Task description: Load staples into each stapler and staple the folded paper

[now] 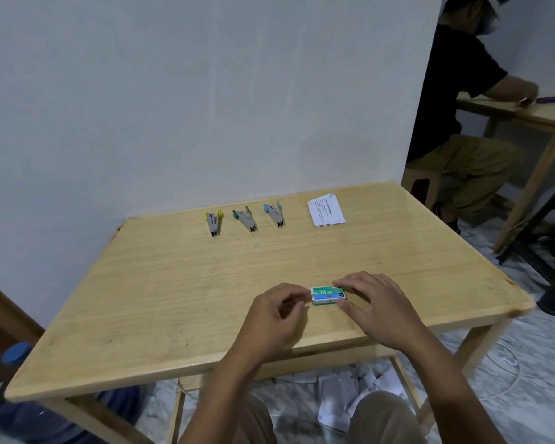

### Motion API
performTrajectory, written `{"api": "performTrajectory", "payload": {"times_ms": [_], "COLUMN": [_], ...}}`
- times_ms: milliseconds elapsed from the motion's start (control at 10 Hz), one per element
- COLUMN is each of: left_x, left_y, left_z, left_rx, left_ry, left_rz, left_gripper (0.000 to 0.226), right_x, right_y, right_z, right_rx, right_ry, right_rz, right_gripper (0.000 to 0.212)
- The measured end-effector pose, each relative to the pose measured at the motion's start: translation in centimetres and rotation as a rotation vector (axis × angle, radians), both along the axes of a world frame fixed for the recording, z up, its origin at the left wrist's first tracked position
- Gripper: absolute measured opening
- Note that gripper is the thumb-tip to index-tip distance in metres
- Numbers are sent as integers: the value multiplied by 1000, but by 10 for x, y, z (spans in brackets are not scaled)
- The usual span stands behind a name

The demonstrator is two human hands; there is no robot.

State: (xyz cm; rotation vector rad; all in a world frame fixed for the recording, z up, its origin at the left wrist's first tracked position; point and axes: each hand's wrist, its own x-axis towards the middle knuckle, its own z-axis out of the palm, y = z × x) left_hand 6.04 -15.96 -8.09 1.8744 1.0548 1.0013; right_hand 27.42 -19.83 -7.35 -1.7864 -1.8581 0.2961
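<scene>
On the pale wooden table (pixel 173 299), small green cardboard staple box (pixel 328 296) gripped by right hand (pixel 378 302); left hand (pixel 276 315) curled at its end, contact unclear. Likely light and crushable; best held by the sides.

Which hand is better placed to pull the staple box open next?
Left, probably. The left hand pinches the left end of the staple box with curled finger and thumb, where a tray could slide out. The right hand grips the box's body between fingers and thumb, steadying it on the table.
</scene>
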Motion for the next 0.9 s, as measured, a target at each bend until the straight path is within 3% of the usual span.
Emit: {"api": "performTrajectory", "payload": {"times_ms": [200,500,800,900], "left_x": [6,7,0,-5], "left_y": [-4,-3,-3,-4], "left_z": [-4,-1,-2,8], "left_rx": [35,-42,118,85], "left_ry": [92,65,109,68], "left_rz": [42,88,-31,-60], "left_gripper": [17,23,21,21], "right_x": [-4,0,2,-3], "right_y": [-1,2,-1,2], "right_z": [0,4,10,22], "right_rx": [-1,-68,-163,-152], "right_ry": [-44,-50,-29,89], "right_rz": [-6,53,101,87], "right_gripper": [41,37,46,48]}}
